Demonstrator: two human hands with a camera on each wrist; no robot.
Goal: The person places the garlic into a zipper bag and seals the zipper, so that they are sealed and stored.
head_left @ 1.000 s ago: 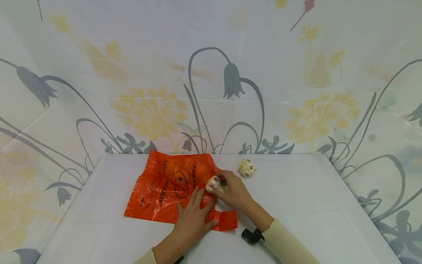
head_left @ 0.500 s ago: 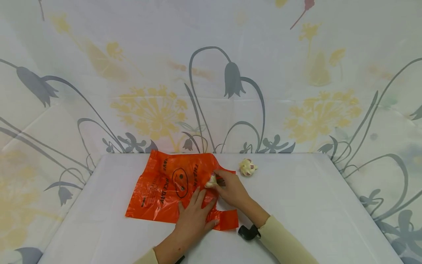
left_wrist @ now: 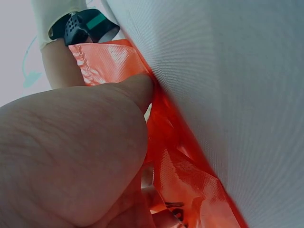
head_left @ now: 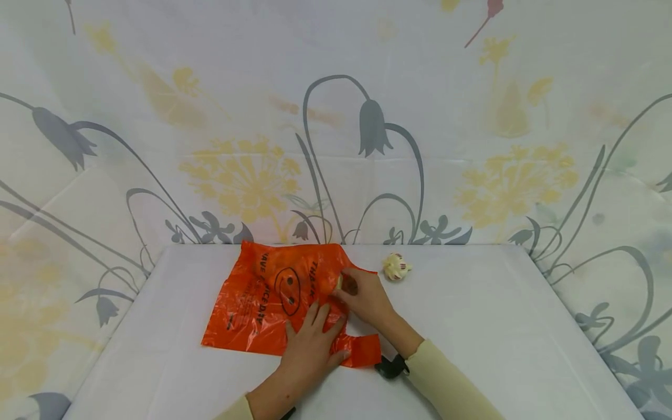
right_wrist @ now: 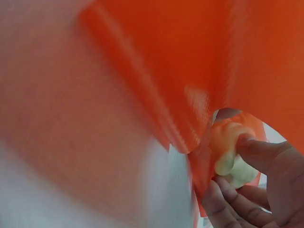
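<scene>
An orange-red plastic bag (head_left: pixel 244 309) with black print and a smiley face lies flat, its handle side to the right. My left hand (head_left: pixel 307 353) rests on its near part, fingers spread; the left wrist view shows that thumb on the film. At the bag's mouth, my right hand (head_left: pixel 367 298) holds a garlic bulb (right_wrist: pixel 241 172) between thumb and fingers. From the head view most of that bulb is hidden by the film and fingers. Another garlic bulb (head_left: pixel 396 267), whitish with purple streaks, sits beyond the right hand. Bulges show in the bag's far part; their contents are hidden.
The bag lies on a white table (head_left: pixel 472 326), toward its back edge. A patterned cloth (head_left: pixel 446 116) hangs behind and along the sides. A black wrist camera (head_left: pixel 392 367) sits under the right forearm, close to the bag's near handle (head_left: pixel 364 350).
My right hand has pushed the garlic bulb leftward into the bag's mouth, so the film now covers most of it. My left hand stays on the bag.
</scene>
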